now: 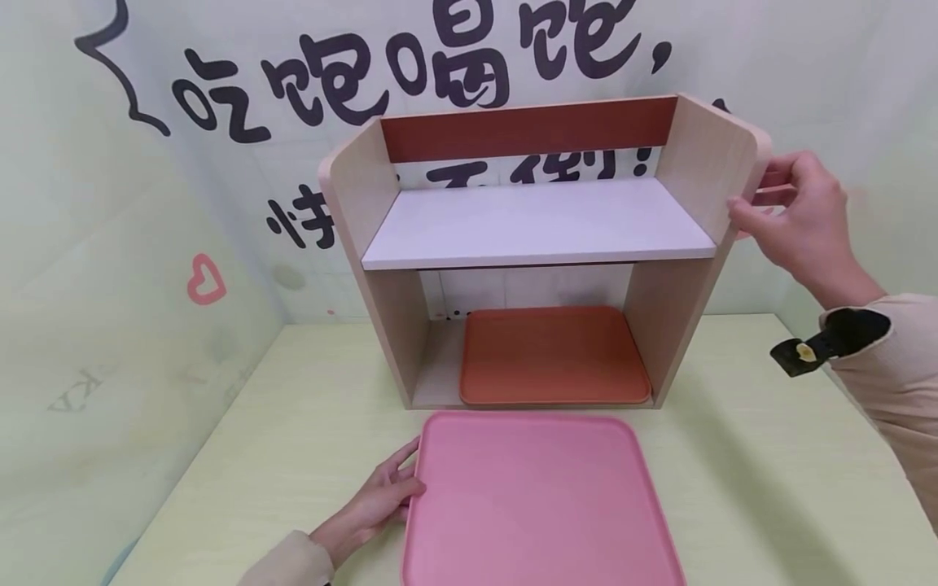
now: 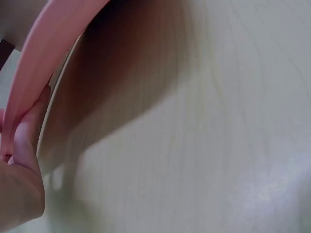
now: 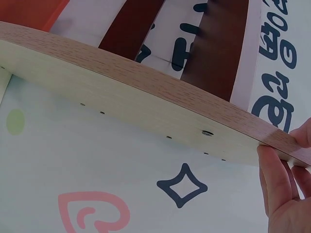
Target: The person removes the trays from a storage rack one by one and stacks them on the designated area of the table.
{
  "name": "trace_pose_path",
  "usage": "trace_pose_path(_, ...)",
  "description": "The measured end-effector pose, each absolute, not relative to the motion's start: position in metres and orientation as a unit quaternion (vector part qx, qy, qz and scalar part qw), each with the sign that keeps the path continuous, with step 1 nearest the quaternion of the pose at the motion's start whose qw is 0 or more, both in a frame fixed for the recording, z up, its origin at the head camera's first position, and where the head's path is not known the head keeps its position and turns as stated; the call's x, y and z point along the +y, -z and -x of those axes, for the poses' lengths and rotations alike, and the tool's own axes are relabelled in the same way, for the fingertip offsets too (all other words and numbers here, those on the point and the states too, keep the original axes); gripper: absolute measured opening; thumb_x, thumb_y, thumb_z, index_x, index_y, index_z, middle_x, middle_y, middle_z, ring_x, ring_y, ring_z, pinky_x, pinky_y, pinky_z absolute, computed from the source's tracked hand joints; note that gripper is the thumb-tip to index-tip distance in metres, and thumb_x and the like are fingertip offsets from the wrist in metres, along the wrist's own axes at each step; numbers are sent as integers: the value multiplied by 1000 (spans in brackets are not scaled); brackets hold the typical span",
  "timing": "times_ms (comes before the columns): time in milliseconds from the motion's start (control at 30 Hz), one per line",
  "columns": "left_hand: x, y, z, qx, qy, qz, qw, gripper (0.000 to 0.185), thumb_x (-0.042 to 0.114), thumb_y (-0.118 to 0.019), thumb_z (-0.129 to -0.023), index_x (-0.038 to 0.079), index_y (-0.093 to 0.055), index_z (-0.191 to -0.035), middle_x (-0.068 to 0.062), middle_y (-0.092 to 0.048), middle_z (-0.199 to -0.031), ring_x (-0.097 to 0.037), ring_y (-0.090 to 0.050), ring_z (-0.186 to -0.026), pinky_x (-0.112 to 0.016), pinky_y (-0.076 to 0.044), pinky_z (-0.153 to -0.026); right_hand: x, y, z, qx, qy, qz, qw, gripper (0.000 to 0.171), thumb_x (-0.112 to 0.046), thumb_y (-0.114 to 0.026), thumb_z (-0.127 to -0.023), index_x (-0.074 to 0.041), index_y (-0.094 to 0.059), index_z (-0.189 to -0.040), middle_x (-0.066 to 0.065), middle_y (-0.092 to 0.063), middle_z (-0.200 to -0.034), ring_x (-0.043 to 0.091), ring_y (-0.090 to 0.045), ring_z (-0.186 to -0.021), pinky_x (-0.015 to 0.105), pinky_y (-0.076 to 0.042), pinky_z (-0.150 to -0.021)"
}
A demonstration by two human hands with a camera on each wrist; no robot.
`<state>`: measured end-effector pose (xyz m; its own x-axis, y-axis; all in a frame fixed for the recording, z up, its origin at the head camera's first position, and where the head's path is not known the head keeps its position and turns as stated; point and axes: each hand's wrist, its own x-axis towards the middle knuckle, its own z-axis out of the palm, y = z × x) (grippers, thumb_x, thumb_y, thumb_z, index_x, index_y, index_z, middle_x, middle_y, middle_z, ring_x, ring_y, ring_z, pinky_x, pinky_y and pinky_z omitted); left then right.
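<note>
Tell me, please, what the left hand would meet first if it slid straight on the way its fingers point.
The left hand already touches the flat pink plastic tray at its left edge, so it would probably just push that tray.

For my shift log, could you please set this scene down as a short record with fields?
Surface: pale green table
Shelf unit: wooden shelf standing upright at the back of the table, with a white upper board
Lower compartment: orange tray lying flat inside
Front of shelf: pink tray on the table
Left hand: fingers on the left edge of the pink tray, which looks slightly raised in the left wrist view
Right hand: grips the shelf's right side panel near the top
Backdrop: wall with large black characters and a pink heart
</note>
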<state>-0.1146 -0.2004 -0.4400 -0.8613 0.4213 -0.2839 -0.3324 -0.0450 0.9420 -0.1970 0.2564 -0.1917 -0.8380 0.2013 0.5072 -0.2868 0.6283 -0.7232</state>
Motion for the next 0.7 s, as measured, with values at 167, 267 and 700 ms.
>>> trace_pose_path(167,-204,449,118,646,-715,-23,266,79,-3,-48,-79,10,-2,-142,-22,-36,-134,-9,-59,-55,-24,-51,-52,256,191,198,-861,-424,-21,281,26,-17,-60,-80,-24,-42,-97,-12,-45,-89,-7,-48,-72,6,-40,-54)
trace_pose_path(267,-205,451,120,651,-711,-23,265,79,-4,-48,-79,9,-2,-142,-22,-44,-127,-10,-59,-55,-23,-50,-51,255,191,199,-862,-423,-18,278,26,-18,-60,-80,-25,-42,-98,-12,-45,-90,-7,-48,-72,6,-40,-55)
trace_pose_path(700,-193,440,129,727,-645,5,234,72,-7,-49,-76,0,-13,-139,-10,-60,-87,-8,-53,-51,-22,-47,-45,255,192,198,-847,-450,-29,282,26,-12,-61,-79,-24,-42,-92,-14,-47,-84,-8,-50,-68,6,-41,-51)
